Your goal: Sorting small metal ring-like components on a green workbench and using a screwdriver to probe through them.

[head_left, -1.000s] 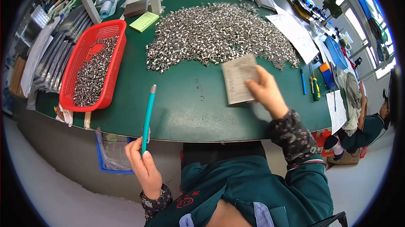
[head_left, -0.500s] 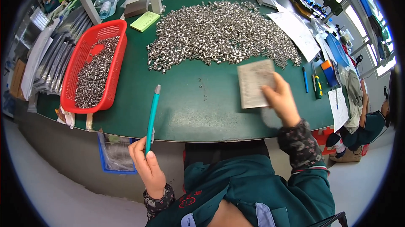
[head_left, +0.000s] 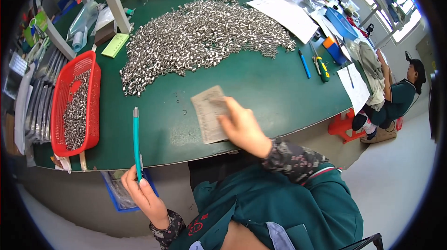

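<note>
Near the surface's front edge, left hand grips a presumably stiff pen low; right hand pinches a probably bendable card by one side.

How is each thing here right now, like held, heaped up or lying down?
Red basket: partly filled with metal pieces
Big metal heap: loose on the green table
Teal stick: held in the left hand
Tan card: held in the right hand
Blue pen: lying down
Green-and-yellow tool: lying down
</note>
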Tool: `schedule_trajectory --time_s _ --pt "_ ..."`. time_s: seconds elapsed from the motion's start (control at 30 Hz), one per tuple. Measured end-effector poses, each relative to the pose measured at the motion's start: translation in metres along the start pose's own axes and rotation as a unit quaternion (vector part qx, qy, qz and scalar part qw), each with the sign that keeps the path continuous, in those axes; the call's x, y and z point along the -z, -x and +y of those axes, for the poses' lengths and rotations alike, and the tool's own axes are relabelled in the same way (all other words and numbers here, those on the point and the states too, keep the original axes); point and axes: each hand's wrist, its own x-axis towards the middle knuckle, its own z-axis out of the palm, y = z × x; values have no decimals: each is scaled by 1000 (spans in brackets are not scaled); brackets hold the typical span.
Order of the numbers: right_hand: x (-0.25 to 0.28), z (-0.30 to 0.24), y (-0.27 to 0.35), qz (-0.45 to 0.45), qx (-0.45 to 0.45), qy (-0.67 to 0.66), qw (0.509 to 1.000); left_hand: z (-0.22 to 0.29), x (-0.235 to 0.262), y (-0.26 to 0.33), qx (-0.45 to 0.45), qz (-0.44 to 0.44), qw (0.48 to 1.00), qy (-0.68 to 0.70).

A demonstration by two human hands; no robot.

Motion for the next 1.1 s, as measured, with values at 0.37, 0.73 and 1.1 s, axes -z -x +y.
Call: schedule_trajectory --time_s 0.37,0.73,1.1 --pt "83 79 9 30 -71 22 997 20 -3 15 -5 0 1000 -7" --pt "222 158 48 281 -188 -137 931 90 -89 6 -147 -174 974 7" --pt "196 89 69 186 -26 -27 982 163 -217 0 -210 -249 945 25"
